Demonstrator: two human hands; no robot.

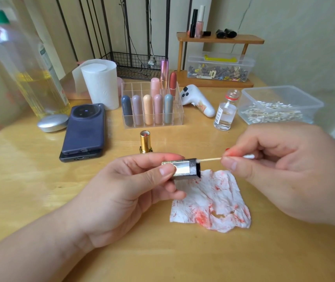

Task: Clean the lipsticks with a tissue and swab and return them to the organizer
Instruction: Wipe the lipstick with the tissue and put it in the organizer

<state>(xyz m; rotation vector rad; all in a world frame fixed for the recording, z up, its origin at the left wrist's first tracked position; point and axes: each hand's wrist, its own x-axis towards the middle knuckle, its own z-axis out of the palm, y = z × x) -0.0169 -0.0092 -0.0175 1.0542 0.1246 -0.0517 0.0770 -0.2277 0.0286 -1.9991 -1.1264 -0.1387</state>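
Your left grip [126, 192] clamps the black lipstick cap [182, 168] by the stained tissue [213, 202] on the surface [40, 190]; your right grip [284, 169] pinches a swab [211, 159], tip at the cap's open end.

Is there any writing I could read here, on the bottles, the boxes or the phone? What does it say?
No text here can be read.
small glass bottle: label print too small to read.
big bottle of yellow liquid: label blurred.
clear box under the wooden shelf: white sticker on the front, unreadable.
phone: no writing shows.
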